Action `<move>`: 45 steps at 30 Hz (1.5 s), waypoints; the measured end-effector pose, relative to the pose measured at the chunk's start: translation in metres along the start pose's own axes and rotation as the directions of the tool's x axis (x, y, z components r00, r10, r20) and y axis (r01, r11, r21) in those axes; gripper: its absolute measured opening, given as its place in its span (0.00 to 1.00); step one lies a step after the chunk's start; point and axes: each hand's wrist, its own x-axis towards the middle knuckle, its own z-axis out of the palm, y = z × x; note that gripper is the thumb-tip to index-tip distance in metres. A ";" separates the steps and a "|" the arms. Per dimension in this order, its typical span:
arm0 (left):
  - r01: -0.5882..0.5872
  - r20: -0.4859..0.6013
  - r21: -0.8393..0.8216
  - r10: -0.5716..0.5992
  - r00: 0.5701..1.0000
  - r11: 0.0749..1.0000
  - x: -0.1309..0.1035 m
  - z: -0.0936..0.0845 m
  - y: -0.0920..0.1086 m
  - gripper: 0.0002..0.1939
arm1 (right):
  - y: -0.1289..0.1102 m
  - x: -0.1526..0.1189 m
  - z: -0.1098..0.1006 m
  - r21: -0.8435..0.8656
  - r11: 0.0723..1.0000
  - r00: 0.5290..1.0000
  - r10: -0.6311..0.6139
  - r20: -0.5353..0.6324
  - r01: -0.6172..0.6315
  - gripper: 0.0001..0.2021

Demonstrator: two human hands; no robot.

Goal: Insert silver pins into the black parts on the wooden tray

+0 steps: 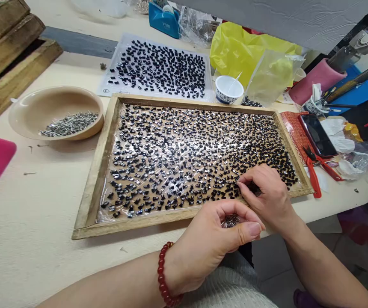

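My left hand [216, 235], with a red bead bracelet at the wrist, is curled in front of the tray's near edge. Cupped inside it is a cluster of small metal pins [230, 221]. Over the right part of the wooden-framed tray [98, 171], my right hand [265, 194] has thumb and forefinger pinched together among small black pieces [177, 188]. What sits between those fingertips is too small to make out. The black pieces cover the tray's plastic-lined base, many with a shiny round spot. Left of the tray, a beige bowl [26, 113] holds more metal pins [70, 124].
Behind the tray lies a white sheet [107, 85] with more black pieces. A small white cup [229, 89] and yellow plastic bag [235, 47] stand nearby. Red-handled pliers [314, 179] and a phone [318, 134] lie at right. Wooden frames [7, 42] are stacked at left.
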 end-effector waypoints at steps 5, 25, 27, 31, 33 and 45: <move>0.025 0.023 -0.034 -0.024 0.999 0.999 0.002 -0.003 -0.001 0.17 | -0.002 -0.003 -0.010 0.083 0.997 1.000 0.011 -0.015 -0.009 0.02; -0.070 -0.047 -0.053 0.068 0.997 0.996 0.003 -0.001 -0.008 0.16 | -0.023 -0.015 -0.036 0.716 0.672 0.977 0.059 0.203 -0.189 0.02; -0.084 -0.033 -0.088 0.081 0.996 0.993 0.004 -0.001 -0.009 0.15 | -0.016 -0.009 -0.028 0.620 0.769 0.987 0.138 0.083 -0.159 0.03; -0.069 0.010 -0.101 0.070 0.998 0.992 0.006 -0.001 -0.009 0.12 | 0.003 0.003 -0.007 0.148 0.989 0.996 0.038 -0.081 -0.025 0.03; -0.050 0.028 -0.085 0.053 0.998 0.995 0.006 -0.001 -0.009 0.10 | 0.009 0.005 0.000 0.006 1.000 0.999 -0.013 -0.029 0.013 0.02; -0.021 0.054 -0.041 0.023 0.998 0.999 0.004 -0.002 -0.008 0.14 | 0.006 0.004 -0.001 -0.121 0.992 0.999 -0.039 0.019 0.041 0.02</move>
